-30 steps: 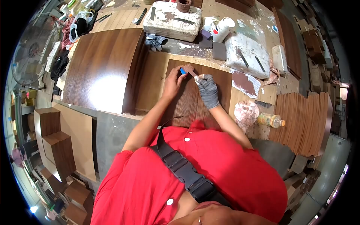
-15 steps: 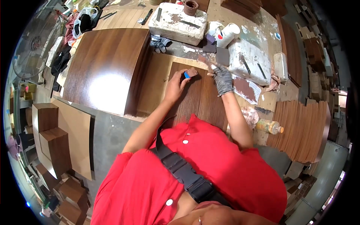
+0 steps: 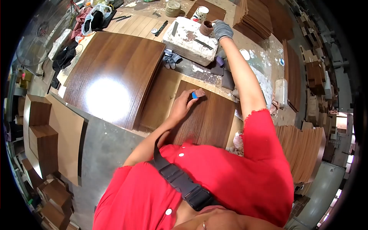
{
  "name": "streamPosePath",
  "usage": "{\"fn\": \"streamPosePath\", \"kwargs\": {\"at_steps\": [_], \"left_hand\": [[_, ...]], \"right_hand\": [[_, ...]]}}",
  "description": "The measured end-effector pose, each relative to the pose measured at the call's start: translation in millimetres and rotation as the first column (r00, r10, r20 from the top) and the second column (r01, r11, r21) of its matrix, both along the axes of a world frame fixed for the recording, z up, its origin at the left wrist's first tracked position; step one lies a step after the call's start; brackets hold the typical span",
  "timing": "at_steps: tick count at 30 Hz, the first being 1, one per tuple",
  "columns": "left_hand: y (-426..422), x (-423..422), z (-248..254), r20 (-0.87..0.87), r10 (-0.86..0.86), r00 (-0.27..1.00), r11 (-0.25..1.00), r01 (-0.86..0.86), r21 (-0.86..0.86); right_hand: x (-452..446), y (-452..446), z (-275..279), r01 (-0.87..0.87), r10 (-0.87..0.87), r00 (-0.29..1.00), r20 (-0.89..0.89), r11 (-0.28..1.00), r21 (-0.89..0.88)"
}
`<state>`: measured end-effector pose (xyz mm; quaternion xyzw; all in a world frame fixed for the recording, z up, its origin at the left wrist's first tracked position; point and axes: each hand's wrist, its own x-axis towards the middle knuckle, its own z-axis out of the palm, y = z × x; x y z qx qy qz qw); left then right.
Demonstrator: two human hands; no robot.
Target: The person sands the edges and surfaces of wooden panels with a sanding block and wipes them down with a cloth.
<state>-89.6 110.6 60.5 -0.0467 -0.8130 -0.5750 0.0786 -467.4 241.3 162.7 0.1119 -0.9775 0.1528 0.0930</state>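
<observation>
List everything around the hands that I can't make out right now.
All in the head view:
Gloved right hand: its back hides whether the fingers grip anything at the brown pot.
Blue-and-brown block: partly covered by the left hand.
Brown board: near end hidden by the red shirt.
Pale crumpled item: partly hidden by the right sleeve.

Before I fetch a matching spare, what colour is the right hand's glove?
The glove is grey, best seen in the head view.
</observation>
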Motion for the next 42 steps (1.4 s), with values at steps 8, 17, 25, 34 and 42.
{"fn": "streamPosePath", "kwargs": {"at_steps": [8, 17, 25, 34, 42], "left_hand": [[0, 0, -2, 0.012, -0.004, 1.000, 1.000, 0.004, 0.026], [-1, -1, 0, -0.015, -0.013, 1.000, 1.000, 0.013, 0.015], [1, -1, 2, -0.010, -0.025, 1.000, 1.000, 0.025, -0.010], [3, 0, -3, -0.002, -0.006, 1.000, 1.000, 0.006, -0.014], [4, 1, -3, -0.006, 0.000, 1.000, 1.000, 0.000, -0.007]], "right_hand": [[-26, -18, -9, -0.061, 0.039, 0.995, 0.094, 0.967, 0.246], [2, -5, 14, -0.227, 0.200, 0.951, 0.235, 0.969, 0.095], [29, 3, 9, -0.223, 0.214, 0.969, 0.122, 0.972, 0.069], [37, 1, -3, -0.038, 0.046, 0.992, 0.120, 0.997, -0.070], [31, 32, -23, 0.503, 0.104, 0.797, 0.595, 0.430, -0.750]]}}
